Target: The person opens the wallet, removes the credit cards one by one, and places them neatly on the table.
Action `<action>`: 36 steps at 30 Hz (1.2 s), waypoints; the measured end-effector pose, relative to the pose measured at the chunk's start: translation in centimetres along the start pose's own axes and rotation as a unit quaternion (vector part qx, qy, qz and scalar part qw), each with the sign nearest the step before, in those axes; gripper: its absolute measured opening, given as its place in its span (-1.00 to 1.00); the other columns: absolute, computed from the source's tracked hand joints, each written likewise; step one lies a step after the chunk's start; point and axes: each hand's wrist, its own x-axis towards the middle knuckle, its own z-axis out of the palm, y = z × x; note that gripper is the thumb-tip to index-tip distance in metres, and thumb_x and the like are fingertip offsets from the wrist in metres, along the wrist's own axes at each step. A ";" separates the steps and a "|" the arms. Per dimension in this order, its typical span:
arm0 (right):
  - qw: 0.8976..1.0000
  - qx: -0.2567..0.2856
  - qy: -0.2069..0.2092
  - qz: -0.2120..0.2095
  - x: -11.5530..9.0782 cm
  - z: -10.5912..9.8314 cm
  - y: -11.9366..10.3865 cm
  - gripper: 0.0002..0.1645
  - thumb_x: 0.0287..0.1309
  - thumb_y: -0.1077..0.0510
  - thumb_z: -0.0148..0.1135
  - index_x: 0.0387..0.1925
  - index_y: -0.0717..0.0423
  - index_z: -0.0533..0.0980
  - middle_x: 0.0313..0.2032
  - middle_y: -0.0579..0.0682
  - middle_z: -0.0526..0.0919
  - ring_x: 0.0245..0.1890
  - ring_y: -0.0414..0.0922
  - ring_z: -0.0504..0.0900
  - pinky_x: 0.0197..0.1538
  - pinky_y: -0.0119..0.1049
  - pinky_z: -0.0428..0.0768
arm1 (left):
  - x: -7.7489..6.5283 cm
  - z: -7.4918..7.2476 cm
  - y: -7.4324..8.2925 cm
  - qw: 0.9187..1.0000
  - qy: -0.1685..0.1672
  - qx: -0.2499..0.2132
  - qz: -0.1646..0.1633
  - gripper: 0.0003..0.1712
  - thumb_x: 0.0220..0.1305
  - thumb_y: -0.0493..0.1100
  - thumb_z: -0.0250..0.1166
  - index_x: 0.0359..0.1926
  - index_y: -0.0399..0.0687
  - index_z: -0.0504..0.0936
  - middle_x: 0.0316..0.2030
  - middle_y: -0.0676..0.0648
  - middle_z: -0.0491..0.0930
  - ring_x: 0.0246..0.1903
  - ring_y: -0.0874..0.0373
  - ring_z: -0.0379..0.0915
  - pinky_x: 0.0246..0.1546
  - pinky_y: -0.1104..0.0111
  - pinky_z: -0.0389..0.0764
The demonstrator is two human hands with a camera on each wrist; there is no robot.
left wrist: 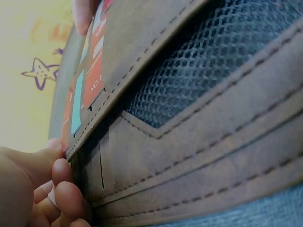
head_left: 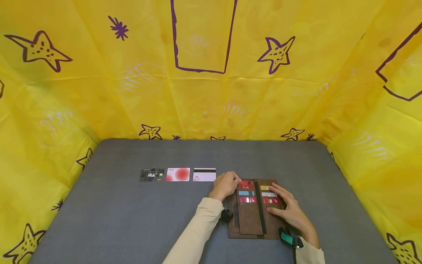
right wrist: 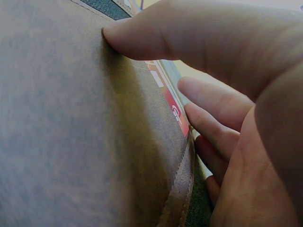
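A brown leather wallet (head_left: 250,220) lies spread open on the table, cards showing in slots on both sides of a black strap (head_left: 259,205). My left hand (head_left: 225,185) pinches the upper left corner of its inner flap between thumb and curled fingers. In the left wrist view that flap (left wrist: 137,42) stands a little apart from a mesh pocket (left wrist: 184,71) beneath it. My right hand (head_left: 290,209) rests on the wallet's right side, thumb on the leather and the other fingers extended along the edge by the red card (right wrist: 173,104).
Left of the wallet, three loose cards lie in a row: a black Vip card (head_left: 151,175), a white card with red circles (head_left: 178,174) and a white card with a dark stripe (head_left: 204,175). Yellow patterned cloth (head_left: 211,102) hangs around the grey table (head_left: 132,220).
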 end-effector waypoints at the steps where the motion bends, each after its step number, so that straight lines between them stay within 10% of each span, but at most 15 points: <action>1: 1.000 0.001 0.000 -0.002 0.0 0.0 0.0 -0.13 0.00 0.04 0.48 0.36 0.06 0.37 0.48 0.20 0.17 0.43 0.34 -0.02 0.19 0.51 -0.06 | 0.0 0.0 -0.1 1.000 0.002 0.000 0.002 -0.85 0.35 -0.03 0.26 -0.30 0.11 0.74 -0.28 0.07 0.73 -0.24 0.09 0.62 -0.28 0.24 0.53; 11: 1.000 -0.001 0.003 -0.013 -0.1 -0.2 0.1 -0.15 0.00 0.06 0.48 0.35 0.09 0.37 0.47 0.23 0.18 0.42 0.34 -0.01 0.17 0.51 -0.04 | -0.2 -0.1 -0.8 0.998 -0.005 -0.061 0.031 -0.94 0.32 -0.12 0.25 -0.28 0.06 0.63 -0.52 0.10 0.54 -0.53 0.28 0.38 -0.47 0.37 0.34; 36: 1.000 0.000 0.004 -0.012 -0.1 -0.1 0.1 -0.14 -0.01 0.05 0.50 0.34 0.07 0.39 0.47 0.20 0.20 0.43 0.33 0.01 0.18 0.50 0.01 | -0.6 -0.1 -0.7 0.999 -0.010 -0.018 0.048 -0.89 0.36 -0.14 0.20 -0.19 0.02 0.64 -0.41 0.04 0.64 -0.44 0.21 0.46 -0.42 0.31 0.42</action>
